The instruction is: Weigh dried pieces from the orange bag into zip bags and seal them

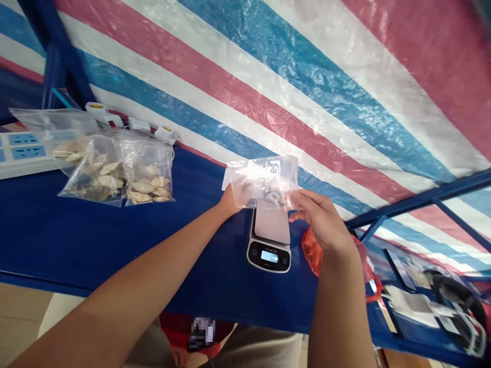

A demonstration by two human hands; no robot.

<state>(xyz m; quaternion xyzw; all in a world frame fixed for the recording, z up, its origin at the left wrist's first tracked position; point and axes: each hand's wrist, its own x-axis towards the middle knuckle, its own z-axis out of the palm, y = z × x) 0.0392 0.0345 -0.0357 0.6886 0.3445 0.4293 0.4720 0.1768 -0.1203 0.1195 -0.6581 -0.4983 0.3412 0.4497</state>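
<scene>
Clear bag (263, 180) held by both hands over scale (269, 240); display perhaps unreadable.

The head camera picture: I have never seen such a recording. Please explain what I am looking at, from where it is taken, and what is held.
There is no machine here. A camera worn on a person's head looks down at their two bare hands. The left hand and the right hand together hold a clear plastic bag above a small digital scale. The scale stands on a blue table. Further left lie filled bags of pale pieces and a white power strip. Something red-orange lies behind the right wrist. A striped tarp hangs behind.
</scene>
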